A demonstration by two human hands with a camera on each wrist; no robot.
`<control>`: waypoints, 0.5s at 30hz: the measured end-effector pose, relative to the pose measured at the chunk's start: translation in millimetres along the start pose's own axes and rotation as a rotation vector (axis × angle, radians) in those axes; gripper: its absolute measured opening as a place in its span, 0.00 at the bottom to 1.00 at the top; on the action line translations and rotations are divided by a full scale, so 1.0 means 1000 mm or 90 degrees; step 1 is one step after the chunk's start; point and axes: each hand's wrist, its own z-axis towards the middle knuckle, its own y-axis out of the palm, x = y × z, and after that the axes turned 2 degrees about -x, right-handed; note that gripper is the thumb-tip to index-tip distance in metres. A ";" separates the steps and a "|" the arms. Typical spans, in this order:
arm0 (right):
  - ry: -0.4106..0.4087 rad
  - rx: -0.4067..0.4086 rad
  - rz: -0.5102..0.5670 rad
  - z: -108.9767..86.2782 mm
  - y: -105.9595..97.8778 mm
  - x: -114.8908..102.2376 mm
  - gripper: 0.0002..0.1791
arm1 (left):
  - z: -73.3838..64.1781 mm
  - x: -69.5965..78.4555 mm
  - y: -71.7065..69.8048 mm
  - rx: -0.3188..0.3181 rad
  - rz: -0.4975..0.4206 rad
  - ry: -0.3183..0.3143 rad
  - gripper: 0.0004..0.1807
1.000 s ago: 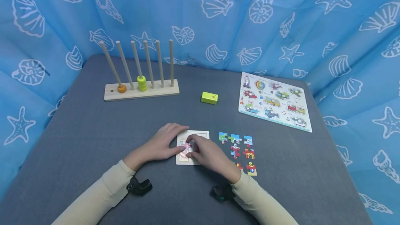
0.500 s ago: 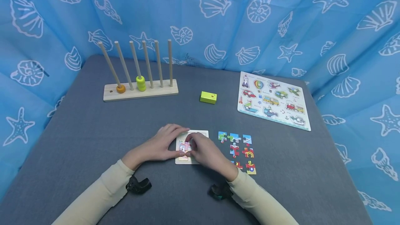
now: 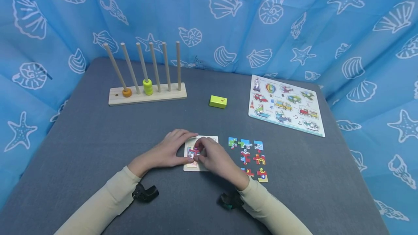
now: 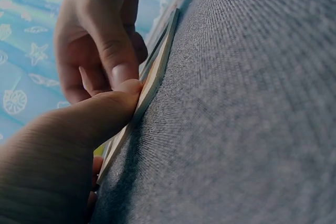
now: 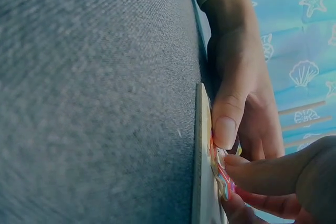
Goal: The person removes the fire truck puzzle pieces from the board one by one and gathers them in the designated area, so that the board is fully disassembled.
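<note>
A square wooden puzzle tray [image 3: 200, 170] lies on the grey tabletop between both hands. My left hand [image 3: 169, 150] rests along its left side, with the thumb pressing the left edge and the fingers stretched to the upper left corner. Inside the tray, my right hand [image 3: 214, 158] pinches a colourful jigsaw piece [image 3: 193, 152] between thumb and fingertips. From the right wrist view, that puzzle piece [image 5: 224, 178] sits tilted close over the tray [image 5: 201, 129], partly covered by the fingers. The left thumb [image 5: 226, 127] is right beside it.
Several loose jigsaw pieces [image 3: 259, 159] lie right of the tray, some under the right wrist. Farther back are a wooden peg rack [image 3: 150, 98] with beads, a yellow-green block [image 3: 218, 101] and a vehicle picture board [image 3: 286, 105]. A blue shell-patterned curtain [image 3: 196, 6] surrounds the table.
The piece at the right fingertips has shifted slightly in the tray's left part and shows red and blue where pink showed before. The left hand has stayed in place.
</note>
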 end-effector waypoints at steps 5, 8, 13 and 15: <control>0.017 0.036 0.010 0.004 0.001 0.001 0.05 | 0.000 0.000 0.000 0.002 -0.008 0.004 0.40; 0.038 0.046 0.025 0.006 0.001 0.001 0.03 | 0.000 0.000 0.000 -0.002 -0.009 -0.001 0.40; 0.048 0.042 0.031 0.010 0.002 0.003 0.03 | 0.000 -0.002 0.001 0.000 -0.007 0.004 0.40; 0.049 0.038 0.031 0.012 0.002 0.003 0.03 | 0.001 -0.002 0.001 0.000 -0.005 0.004 0.40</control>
